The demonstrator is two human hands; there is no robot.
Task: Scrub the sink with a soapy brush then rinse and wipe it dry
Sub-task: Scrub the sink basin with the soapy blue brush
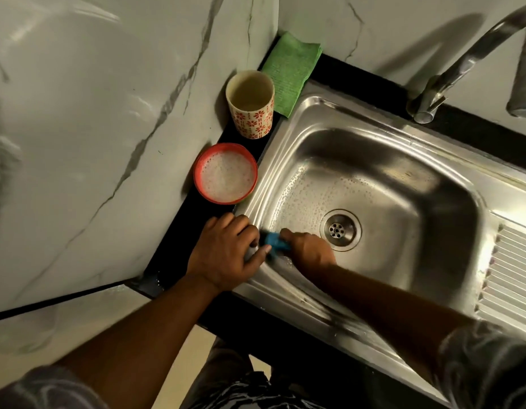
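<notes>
A stainless steel sink (397,160) fills the right half of the view, with soap bubbles on its left floor and a round drain (340,230) in the middle. My right hand (310,250) grips a blue brush (275,242) against the basin's near left wall; most of the brush is hidden by the fingers. My left hand (226,252) rests on the sink's left rim, its fingers curled over the edge right next to the brush. A red bowl (225,173) of foamy soapy water sits on the black counter left of the sink.
A cream cup with red flowers (250,103) stands behind the bowl. A folded green cloth (291,72) lies in the back corner. The chrome tap (450,75) rises at the back right. A ribbed drainboard (509,278) lies right of the basin. Marble walls close off the left and back.
</notes>
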